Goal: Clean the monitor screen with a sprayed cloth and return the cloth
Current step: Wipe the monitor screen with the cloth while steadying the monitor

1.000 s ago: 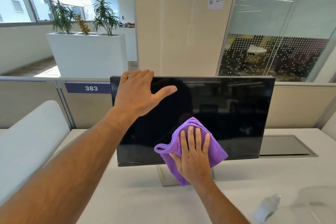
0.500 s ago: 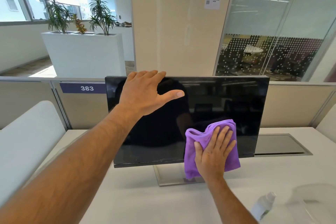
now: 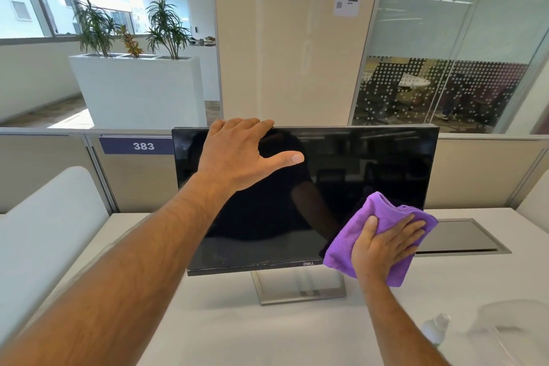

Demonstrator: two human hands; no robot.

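Note:
A black monitor [image 3: 350, 175] stands on a silver base on the white desk [image 3: 237, 330], its screen dark. My left hand [image 3: 237, 154] rests on the monitor's top edge near the left, fingers over the rim and thumb stretched across the glass. My right hand [image 3: 386, 244] presses a folded purple cloth [image 3: 347, 244] flat against the screen's lower right corner, fingers spread. A small clear spray bottle [image 3: 435, 331] stands on the desk at the lower right, beside my right forearm.
A clear plastic container [image 3: 505, 333] sits blurred at the desk's right front. A dark recessed cable hatch [image 3: 463, 236] lies in the desk behind the monitor's right side. Beige partitions, one with a "383" sign [image 3: 136, 145], back the desk. A white chair back [image 3: 44, 226] is at left.
My right hand has swept the purple cloth rightward along the lower screen, from the bottom middle to the lower right corner. My left hand has shifted slightly right along the top edge.

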